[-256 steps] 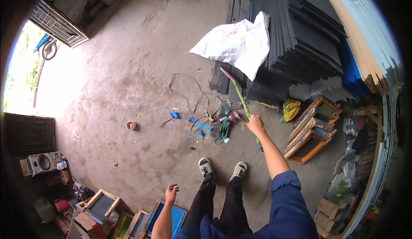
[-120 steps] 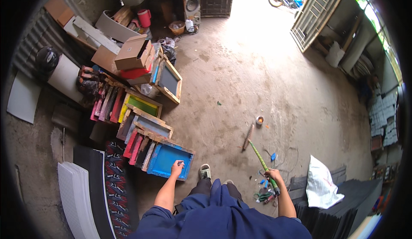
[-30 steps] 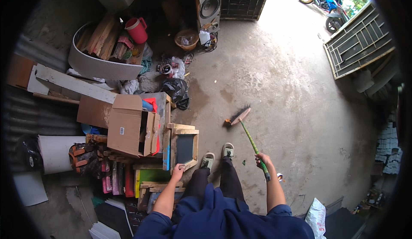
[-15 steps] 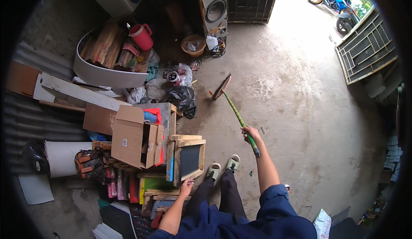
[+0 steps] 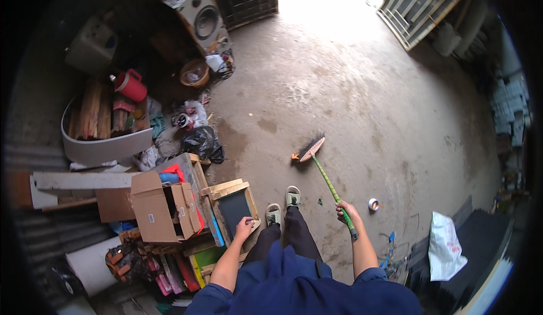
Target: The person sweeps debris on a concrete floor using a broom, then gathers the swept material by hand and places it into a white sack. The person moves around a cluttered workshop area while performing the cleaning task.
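In my right hand point(image 5: 349, 213) is the upper part of a broom's green striped handle, fingers wrapped round it. The broom point(image 5: 325, 180) slants away to the left, its pinkish head and dark bristles down on the concrete floor. By the bristles lies a small orange scrap point(image 5: 294, 156). My left hand point(image 5: 244, 229) is beside the lower edge of a wood-framed dark panel point(image 5: 235, 210), fingers curled; a small dark bit shows at them, too small to name. I cannot tell whether that hand touches the frame.
Leftward are an open cardboard box point(image 5: 155, 216), stacked frames, a black plastic bag point(image 5: 202, 143) and a red jug point(image 5: 131, 85). A speaker point(image 5: 205, 20) stands at the back. To the right are a small round tub point(image 5: 373, 204), a white sack point(image 5: 445, 247) and dark sheets. A metal gate point(image 5: 416, 9) stands far right.
The broom head has come nearer to me and turned, with the orange scrap beside it. My view has swung right, bringing the tub and white sack further in. My feet have shifted.
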Available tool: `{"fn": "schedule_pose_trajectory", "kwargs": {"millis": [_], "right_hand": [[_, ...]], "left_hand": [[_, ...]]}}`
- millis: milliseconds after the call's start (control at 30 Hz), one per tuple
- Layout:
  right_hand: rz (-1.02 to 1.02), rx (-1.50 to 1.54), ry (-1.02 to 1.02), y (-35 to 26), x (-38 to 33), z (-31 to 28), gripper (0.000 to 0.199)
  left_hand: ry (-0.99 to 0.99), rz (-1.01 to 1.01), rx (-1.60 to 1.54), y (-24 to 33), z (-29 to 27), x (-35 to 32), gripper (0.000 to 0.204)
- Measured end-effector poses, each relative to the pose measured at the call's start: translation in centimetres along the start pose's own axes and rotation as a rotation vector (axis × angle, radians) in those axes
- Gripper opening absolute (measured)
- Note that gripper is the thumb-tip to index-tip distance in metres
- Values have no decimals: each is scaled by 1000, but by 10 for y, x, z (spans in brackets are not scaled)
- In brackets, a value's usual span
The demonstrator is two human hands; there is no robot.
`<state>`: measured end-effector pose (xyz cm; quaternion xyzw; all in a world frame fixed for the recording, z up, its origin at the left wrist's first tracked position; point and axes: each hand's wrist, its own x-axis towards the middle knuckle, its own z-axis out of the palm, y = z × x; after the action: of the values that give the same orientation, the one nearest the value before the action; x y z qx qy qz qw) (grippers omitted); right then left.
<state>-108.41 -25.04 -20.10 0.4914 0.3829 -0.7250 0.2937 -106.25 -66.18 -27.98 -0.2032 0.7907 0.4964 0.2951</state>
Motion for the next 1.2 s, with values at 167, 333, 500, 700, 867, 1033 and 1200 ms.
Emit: {"fn": "schedule_pose_trajectory", "kwargs": {"millis": [167,333,500,700,867,1033,1200], "right_hand": [[-77,-193,381,73,-66,-62,27],[-145,138,407,122,-90,-77,40],[-200,156,272,144,-121,-51,50],[-274,-114,240,150,-65,-53,51],[-265,-10,323,194,-82,-124,52],[-210,-9,557,228,-128,-219,52],[-166,23,670,236,-149,-274,52]], "left_hand": [[-167,156,176,23,10,38,19],[-322,198,210,43,32,31,20],[-394,187,294,31,50,18,20],[-415,195,319,20,72,8,21],[-412,181,397,35,86,-15,22],[-401,187,447,31,102,-28,21],[-425,183,440,33,127,-41,21]]}}
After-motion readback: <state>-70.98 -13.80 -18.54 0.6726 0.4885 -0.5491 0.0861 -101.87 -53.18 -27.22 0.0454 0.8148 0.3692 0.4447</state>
